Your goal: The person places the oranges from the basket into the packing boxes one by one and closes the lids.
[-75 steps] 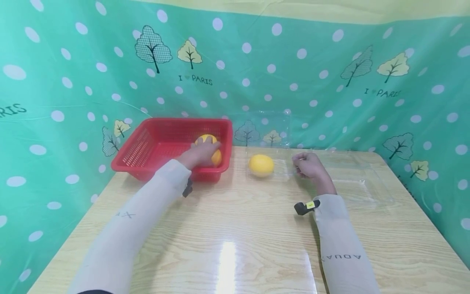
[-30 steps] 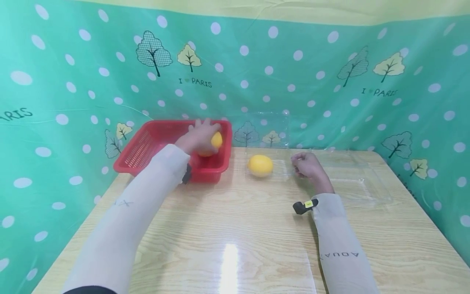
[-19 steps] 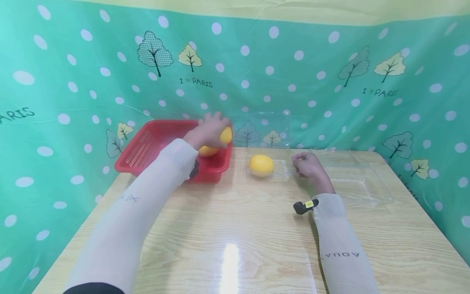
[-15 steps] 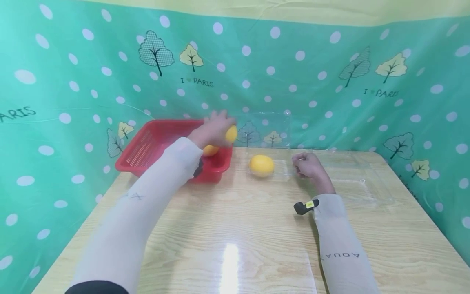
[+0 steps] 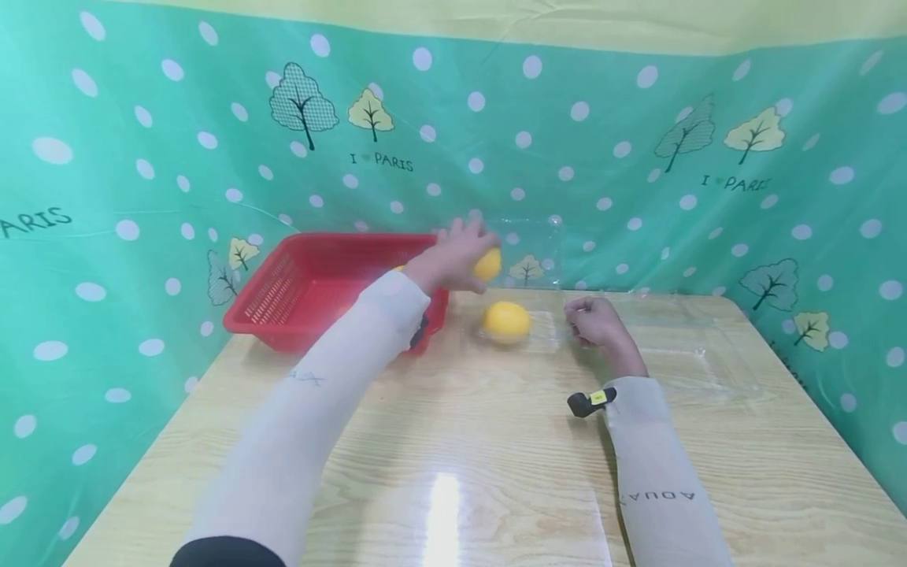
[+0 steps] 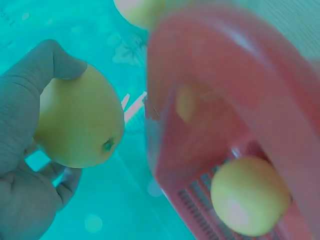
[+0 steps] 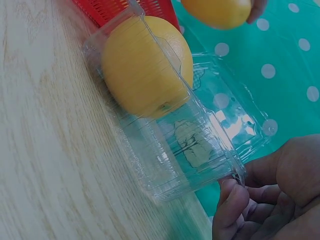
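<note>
Left sleeve (image 5: pixel 312 413), lower left to centre: pale grey, faintly lettered, black band (image 5: pixel 227 553) at bottom edge. Right sleeve (image 5: pixel 662 457), lower right: pale grey, dark-lettered; black wrist camera (image 5: pixel 579 405), yellow label (image 5: pixel 598 396).

Had an opening from above into the plastic clamshell (image 7: pixel 150 167), beside the citrus fruit (image 5: pixel 506 323) in its left end. Met the raised lid (image 5: pixel 538 236) behind, the right hand (image 5: pixel 597 324) pinching the clamshell's right end, the left hand (image 5: pixel 459 256) with a second fruit (image 5: pixel 487 266) aloft, and the red basket (image 5: pixel 283 339) at left. Had free wooden tabletop (image 5: pixel 510 425) in front.
</note>
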Demonstrator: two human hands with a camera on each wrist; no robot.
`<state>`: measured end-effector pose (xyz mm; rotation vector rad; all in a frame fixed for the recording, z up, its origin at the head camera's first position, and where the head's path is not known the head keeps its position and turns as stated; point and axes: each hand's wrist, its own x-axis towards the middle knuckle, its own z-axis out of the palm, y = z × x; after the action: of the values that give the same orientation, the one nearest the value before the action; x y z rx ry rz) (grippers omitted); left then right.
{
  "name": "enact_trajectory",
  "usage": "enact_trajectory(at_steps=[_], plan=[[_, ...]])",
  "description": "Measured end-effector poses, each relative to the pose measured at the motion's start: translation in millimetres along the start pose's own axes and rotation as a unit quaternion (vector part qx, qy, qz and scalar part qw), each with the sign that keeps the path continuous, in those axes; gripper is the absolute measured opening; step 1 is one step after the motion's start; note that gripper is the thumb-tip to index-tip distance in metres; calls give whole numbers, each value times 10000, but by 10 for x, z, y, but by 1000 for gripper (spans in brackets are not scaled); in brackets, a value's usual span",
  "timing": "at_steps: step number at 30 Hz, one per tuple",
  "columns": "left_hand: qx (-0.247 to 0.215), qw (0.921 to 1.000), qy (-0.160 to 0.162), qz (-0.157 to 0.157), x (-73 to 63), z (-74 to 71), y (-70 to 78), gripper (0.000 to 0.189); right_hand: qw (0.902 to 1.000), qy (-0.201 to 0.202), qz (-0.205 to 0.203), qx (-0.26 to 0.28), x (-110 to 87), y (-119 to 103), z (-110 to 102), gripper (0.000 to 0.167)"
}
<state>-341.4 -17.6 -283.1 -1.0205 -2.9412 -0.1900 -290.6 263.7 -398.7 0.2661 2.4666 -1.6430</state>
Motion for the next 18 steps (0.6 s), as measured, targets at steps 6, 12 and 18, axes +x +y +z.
enact_trajectory(at_steps=[6, 12, 18], plan=[[273, 9990, -65, 344, 140, 122, 171, 85, 10000, 44, -37, -22, -3, 4, 2, 36], [85, 9986, -39, 521, 223, 263, 369, 80, 10000, 41, -45, 2, -1, 0, -3, 37], [-196, 9966, 194, 779, 304, 409, 495, 80, 9999, -26, -71, 73, 4, 3, 3, 37]])
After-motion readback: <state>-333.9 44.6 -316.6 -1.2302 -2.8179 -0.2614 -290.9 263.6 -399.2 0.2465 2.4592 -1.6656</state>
